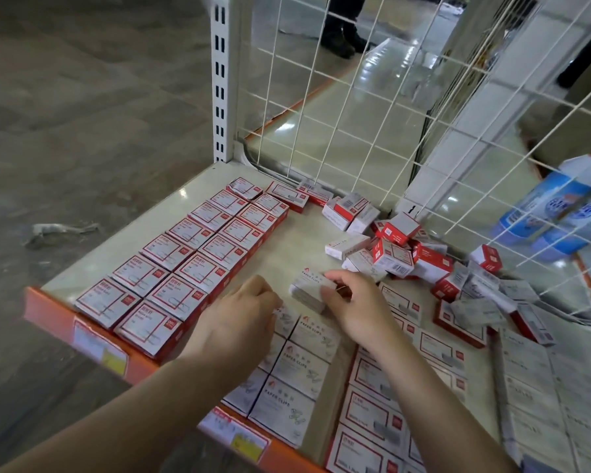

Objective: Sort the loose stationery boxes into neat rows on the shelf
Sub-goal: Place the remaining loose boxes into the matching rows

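My right hand (350, 303) grips a white paper-clip box (309, 290), held just above the shelf (297, 247) at the far end of the paper-clip rows (297, 367). My left hand (243, 314) has its fingers curled onto the top box of the left paper-clip row; what it holds is hidden. Two neat rows of red-and-white boxes (191, 257) fill the shelf's left side. A loose heap of red-and-white boxes (400, 254) lies at the back right corner. More rows of red-framed boxes (379, 404) lie on the right.
A white wire grid (348, 97) closes the back and right side. A slotted white upright (220, 80) stands at the back left. The orange front edge (93, 339) carries price labels. Blue bottles (560, 206) sit behind the grid. A person's dark shoes (342, 39) stand beyond.
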The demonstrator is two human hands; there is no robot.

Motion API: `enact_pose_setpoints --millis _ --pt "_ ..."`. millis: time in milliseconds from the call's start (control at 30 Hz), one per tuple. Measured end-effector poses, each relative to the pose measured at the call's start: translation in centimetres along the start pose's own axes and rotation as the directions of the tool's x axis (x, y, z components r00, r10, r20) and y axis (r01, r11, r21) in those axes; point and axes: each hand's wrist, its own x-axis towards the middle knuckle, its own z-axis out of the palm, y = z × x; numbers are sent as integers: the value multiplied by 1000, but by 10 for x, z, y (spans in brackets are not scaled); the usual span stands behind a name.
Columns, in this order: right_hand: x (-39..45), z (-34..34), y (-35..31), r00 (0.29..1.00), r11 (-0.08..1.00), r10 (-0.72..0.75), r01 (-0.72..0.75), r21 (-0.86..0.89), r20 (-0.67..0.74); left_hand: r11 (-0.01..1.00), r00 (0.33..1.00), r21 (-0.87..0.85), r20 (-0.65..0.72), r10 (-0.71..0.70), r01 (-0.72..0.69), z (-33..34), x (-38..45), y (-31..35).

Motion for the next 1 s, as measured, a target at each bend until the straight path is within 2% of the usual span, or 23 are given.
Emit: enact_pose_setpoints --millis 433,733,1000 --pt "2 12 -11 992 997 -75 75 2 102 999 999 -16 -39 32 -32 4 2 -9" --pt "0 12 -9 990 995 -99 95 43 98 997 999 -70 -23 31 -32 6 5 -15" --pt "1 15 -8 993 993 -110 108 45 38 988 997 -155 -63 -38 28 7 4 -12"
